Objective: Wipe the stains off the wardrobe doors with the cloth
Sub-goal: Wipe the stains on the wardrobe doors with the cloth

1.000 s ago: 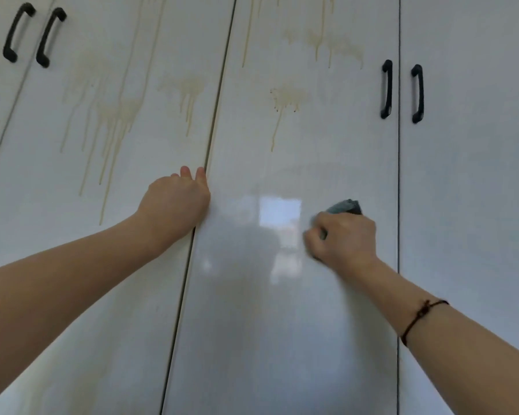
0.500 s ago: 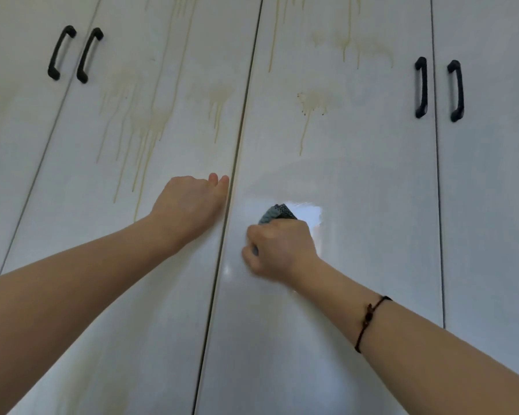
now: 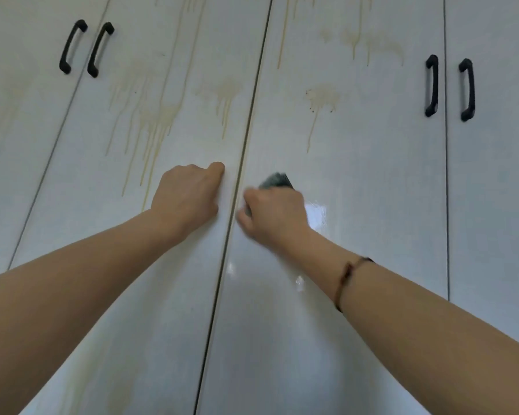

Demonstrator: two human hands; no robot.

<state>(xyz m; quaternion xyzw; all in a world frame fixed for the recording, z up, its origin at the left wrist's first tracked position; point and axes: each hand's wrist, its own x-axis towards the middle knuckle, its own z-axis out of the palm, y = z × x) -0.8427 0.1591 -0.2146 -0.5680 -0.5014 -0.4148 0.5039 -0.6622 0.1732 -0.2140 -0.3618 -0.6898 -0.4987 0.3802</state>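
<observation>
The cloth (image 3: 275,180) is being gripped by the right hand (image 3: 273,214), just below the vertical drip stain (image 3: 320,100); the empty, clenched left hand (image 3: 189,199) is being braced alongside.

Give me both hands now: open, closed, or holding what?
Left hand: closed, fingers curled against a door, nothing visible in it.
Right hand: closed on the cloth, pressed to the neighbouring door.

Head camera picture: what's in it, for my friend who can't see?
A right hand presses a dark cloth on a white wardrobe door while the left hand rests on the next door. Brownish drip stains run above.
</observation>
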